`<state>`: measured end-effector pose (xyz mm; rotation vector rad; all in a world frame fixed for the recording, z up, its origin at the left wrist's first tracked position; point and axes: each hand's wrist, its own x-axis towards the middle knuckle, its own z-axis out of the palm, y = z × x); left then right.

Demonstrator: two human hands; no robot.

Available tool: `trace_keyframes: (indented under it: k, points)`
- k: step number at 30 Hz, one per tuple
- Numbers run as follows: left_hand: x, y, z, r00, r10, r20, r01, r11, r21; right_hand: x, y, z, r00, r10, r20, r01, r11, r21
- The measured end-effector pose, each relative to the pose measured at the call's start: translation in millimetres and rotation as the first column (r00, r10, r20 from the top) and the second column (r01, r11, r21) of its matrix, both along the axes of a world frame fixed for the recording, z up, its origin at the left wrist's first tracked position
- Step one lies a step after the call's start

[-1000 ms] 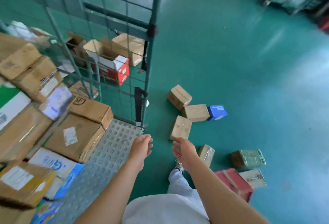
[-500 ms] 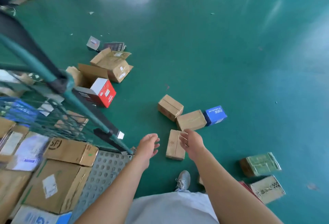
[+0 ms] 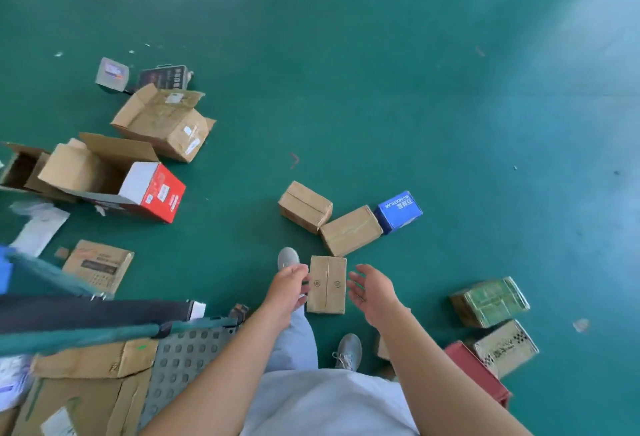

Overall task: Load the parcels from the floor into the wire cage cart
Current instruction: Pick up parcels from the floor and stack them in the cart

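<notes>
Cardboard boxes already sit in my green wire cage cart; both hands' grip released, left hand and right hand flank a small brown taped carton, many parcels left.

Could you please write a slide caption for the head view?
Both hands, left hand and right hand, open, reach toward a small taped brown cardboard parcel on the green floor.

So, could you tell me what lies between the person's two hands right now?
In the head view, a small brown cardboard box lies on the green floor between the left hand and the right hand; neither hand grips it yet.
</notes>
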<state>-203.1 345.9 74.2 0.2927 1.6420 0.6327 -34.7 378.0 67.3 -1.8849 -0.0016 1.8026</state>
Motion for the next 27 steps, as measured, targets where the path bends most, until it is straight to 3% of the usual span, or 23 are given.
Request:
trace_keyframes:
  k: [8, 17, 21, 27]
  points:
    - [-20.0, 162.1, -43.4, 0.971, -0.23, 0.058, 0.235, 0.969, -0.081, -12.4, 112.9, -22.8, 0.974, -0.203, 0.105, 0.213, 0.972, -0.099]
    - [-30.0, 319.8, -135.1, 0.876, -0.481, -0.027, 0.469, 0.863, -0.187, -37.3, 212.6, -109.5, 0.95, -0.313, -0.006, 0.303, 0.925, -0.23]
    - [-15.6, 357.6, -209.1, 0.82, -0.571, -0.037, 0.546, 0.8, -0.249, -24.0, 236.8, -180.5, 0.953, -0.303, -0.029, 0.285, 0.921, -0.265]
    - [15.7, 375.0, -368.9, 0.779, -0.626, -0.038, 0.575, 0.738, -0.353, -2.6, 248.9, -342.8, 0.967, -0.255, -0.026, 0.228, 0.903, -0.365]
